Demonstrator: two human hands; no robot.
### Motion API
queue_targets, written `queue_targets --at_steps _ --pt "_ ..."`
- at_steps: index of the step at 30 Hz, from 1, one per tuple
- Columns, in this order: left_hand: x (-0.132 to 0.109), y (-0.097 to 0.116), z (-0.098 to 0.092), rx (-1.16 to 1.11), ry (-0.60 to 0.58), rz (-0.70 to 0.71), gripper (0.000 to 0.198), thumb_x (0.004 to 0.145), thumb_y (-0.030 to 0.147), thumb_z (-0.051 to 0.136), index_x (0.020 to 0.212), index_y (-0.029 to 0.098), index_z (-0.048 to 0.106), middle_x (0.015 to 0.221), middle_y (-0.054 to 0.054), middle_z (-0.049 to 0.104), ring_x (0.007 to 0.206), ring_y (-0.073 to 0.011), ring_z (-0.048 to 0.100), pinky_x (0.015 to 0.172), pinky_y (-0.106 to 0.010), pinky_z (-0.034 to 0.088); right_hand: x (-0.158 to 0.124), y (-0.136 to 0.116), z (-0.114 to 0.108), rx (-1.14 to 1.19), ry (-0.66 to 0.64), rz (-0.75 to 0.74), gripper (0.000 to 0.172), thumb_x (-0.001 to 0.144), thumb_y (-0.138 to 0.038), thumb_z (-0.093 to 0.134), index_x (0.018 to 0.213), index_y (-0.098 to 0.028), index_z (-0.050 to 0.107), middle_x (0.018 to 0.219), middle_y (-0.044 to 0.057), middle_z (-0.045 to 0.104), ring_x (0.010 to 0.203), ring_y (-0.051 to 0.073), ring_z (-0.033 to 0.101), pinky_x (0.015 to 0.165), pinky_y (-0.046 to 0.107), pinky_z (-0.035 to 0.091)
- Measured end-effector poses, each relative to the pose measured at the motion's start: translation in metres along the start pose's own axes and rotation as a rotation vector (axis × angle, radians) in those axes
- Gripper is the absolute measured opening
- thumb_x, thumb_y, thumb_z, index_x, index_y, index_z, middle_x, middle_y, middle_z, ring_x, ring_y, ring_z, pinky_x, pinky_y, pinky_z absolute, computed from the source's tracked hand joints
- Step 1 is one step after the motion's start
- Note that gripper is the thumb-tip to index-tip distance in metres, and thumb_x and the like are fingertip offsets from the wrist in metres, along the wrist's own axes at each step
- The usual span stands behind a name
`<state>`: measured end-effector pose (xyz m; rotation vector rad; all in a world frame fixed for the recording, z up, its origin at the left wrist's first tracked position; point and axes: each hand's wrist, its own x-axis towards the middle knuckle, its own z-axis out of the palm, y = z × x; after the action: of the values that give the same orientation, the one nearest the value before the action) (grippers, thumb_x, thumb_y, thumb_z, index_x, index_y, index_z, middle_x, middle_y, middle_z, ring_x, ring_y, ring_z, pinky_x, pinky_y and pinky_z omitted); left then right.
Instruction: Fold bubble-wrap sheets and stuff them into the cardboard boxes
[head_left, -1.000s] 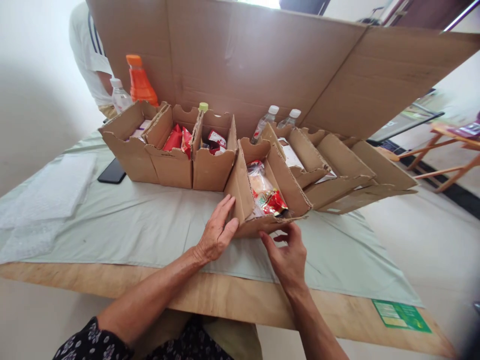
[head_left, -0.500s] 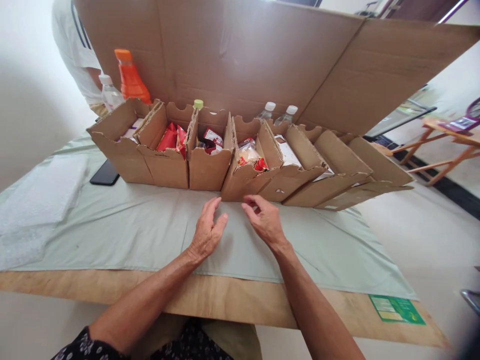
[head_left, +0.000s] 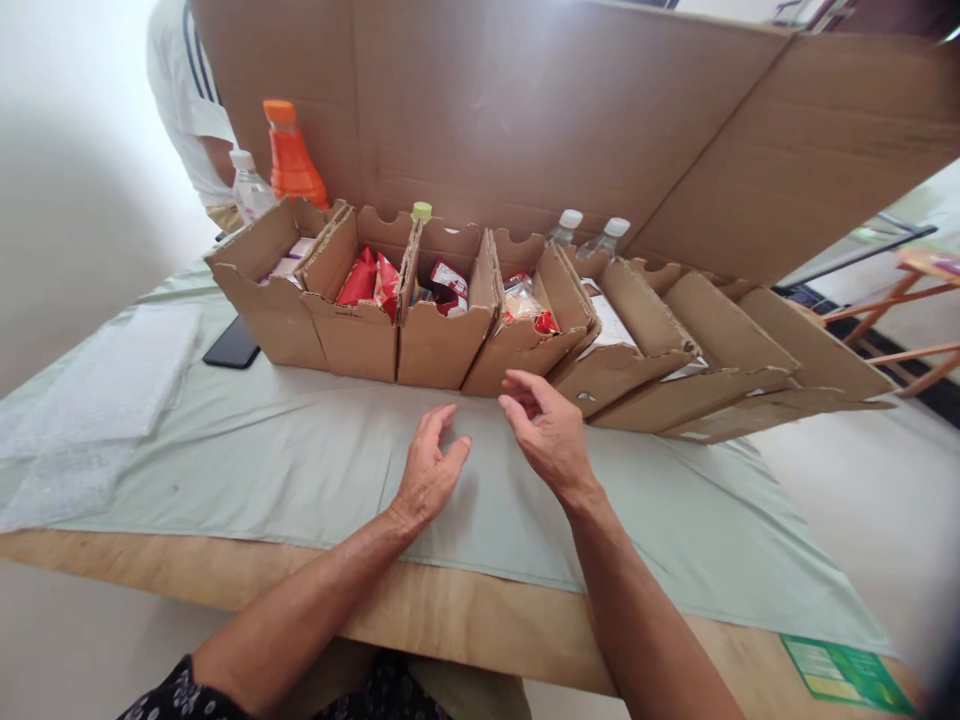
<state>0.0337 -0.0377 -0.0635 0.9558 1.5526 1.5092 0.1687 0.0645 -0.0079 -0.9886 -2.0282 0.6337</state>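
Observation:
My left hand (head_left: 433, 465) rests low over the pale green cloth (head_left: 300, 460), fingers apart and holding nothing. To its right is my right hand (head_left: 549, 435), its fingers loosely curved and parted, also with nothing in it. Its fingertips are near the front of a cardboard box (head_left: 499, 368) with clear-wrapped food (head_left: 520, 300) inside. Left of that, one box (head_left: 439, 350) holds a dark red and white packet (head_left: 450, 285), and another box (head_left: 360, 345) holds red packets (head_left: 360, 278). A leaning box (head_left: 637, 378) on the right has a white carton (head_left: 609, 320) in it.
Behind the boxes stand an orange bottle (head_left: 295, 165), clear bottles (head_left: 613, 238) and a tall cardboard panel (head_left: 525, 110). A phone (head_left: 231, 343) and bubble wrap (head_left: 135, 375) lie on the left. A green card (head_left: 844, 675) is at the right front edge. Another person's sleeve (head_left: 191, 90) shows at the far left.
The view has shifted, so the boxes and table sit further right in the picture. My right hand has lifted slightly toward the boxes, its fingers a little more extended. My left hand stays much the same.

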Motion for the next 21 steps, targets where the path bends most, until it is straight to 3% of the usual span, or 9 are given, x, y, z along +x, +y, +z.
queue_targets --at_steps 4,7,9,12,17,21 --pt "0.009 -0.005 -0.001 -0.159 0.118 -0.123 0.043 0.086 0.029 0.062 0.128 0.018 0.061 0.131 -0.015 0.067 0.125 -0.0284 0.063 0.104 -0.043 0.050 0.029 -0.047 0.006 0.014 -0.011 -0.105 0.046 0.094 -0.029 0.056 0.140 -0.024 0.059 0.099 0.003 0.076 0.077 0.016 0.068 0.076 0.031 0.056" --pt "0.018 -0.010 -0.005 -0.216 0.221 -0.149 0.041 0.086 0.030 0.061 0.125 0.018 0.061 0.126 -0.015 0.069 0.117 -0.0271 0.066 0.095 -0.041 0.055 0.061 -0.070 0.019 -0.172 -0.103 -0.108 0.061 0.090 -0.026 0.059 0.151 -0.024 0.050 0.085 0.001 0.075 0.073 0.020 0.067 0.079 0.035 0.054" --pt "0.024 -0.013 -0.010 -0.218 0.272 -0.143 0.040 0.087 0.030 0.058 0.125 0.018 0.060 0.127 -0.015 0.068 0.117 -0.0273 0.066 0.091 -0.041 0.056 0.078 -0.075 0.028 -0.329 -0.134 -0.056 0.055 0.089 -0.025 0.060 0.144 -0.022 0.057 0.081 0.003 0.075 0.076 0.024 0.068 0.080 0.038 0.053" --pt "0.033 -0.017 -0.018 -0.218 0.341 -0.126 0.038 0.090 0.030 0.054 0.126 0.020 0.060 0.132 -0.015 0.067 0.121 -0.0276 0.065 0.095 -0.043 0.056 0.090 -0.074 0.036 -0.467 -0.106 -0.004 0.029 0.090 -0.026 0.058 0.116 -0.021 0.070 0.081 0.006 0.076 0.080 0.027 0.069 0.079 0.038 0.051" --pt "0.044 -0.002 -0.036 -0.242 0.484 -0.047 0.044 0.092 0.032 0.052 0.134 0.022 0.055 0.142 -0.014 0.061 0.134 -0.0274 0.058 0.111 -0.046 0.048 0.075 -0.078 0.034 -0.460 -0.073 -0.058 0.015 0.092 -0.024 0.055 0.094 -0.024 0.070 0.074 0.004 0.074 0.075 0.025 0.069 0.073 0.033 0.047" --pt "0.027 0.021 -0.053 -0.306 0.595 0.067 0.049 0.089 0.031 0.054 0.138 0.023 0.052 0.149 -0.014 0.055 0.139 -0.0273 0.054 0.116 -0.045 0.044 0.025 -0.093 0.018 -0.343 -0.099 -0.085 0.016 0.095 -0.027 0.052 0.088 -0.024 0.067 0.072 0.001 0.072 0.065 0.019 0.066 0.066 0.028 0.044"
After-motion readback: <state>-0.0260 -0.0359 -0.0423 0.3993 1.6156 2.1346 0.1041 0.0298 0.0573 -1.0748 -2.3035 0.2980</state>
